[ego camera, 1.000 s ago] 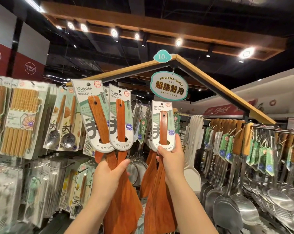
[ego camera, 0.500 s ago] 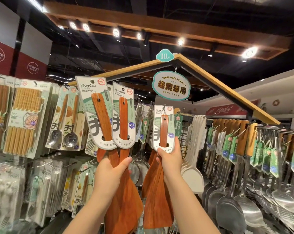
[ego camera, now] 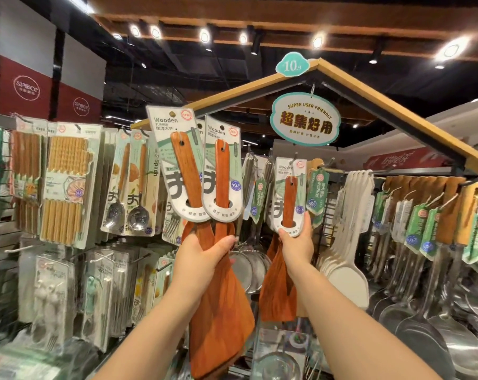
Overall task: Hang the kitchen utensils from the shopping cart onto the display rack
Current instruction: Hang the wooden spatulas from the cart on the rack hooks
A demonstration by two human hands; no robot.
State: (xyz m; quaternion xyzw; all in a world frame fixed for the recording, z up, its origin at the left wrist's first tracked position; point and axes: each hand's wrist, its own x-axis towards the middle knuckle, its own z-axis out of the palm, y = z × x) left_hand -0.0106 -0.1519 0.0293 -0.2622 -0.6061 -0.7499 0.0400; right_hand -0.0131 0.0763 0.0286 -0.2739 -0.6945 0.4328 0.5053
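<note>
Display rack [ego camera: 396, 119] behind; raised left hand [ego camera: 202, 259] grips turners [ego camera: 222, 303], right hand [ego camera: 297, 243] pinches turner [ego camera: 288, 200].

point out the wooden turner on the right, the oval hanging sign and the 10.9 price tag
right turner [ego camera: 289, 201], head view, middle of its wooden handle
oval sign [ego camera: 305, 124], head view, centre of its face, on the big characters
price tag [ego camera: 292, 66], head view, on the printed number

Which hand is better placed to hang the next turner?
Right hand: pinches one carded red-brown wooden turner, card top at a metal rack hook. Left hand grips a whole bundle of such turners.
</note>
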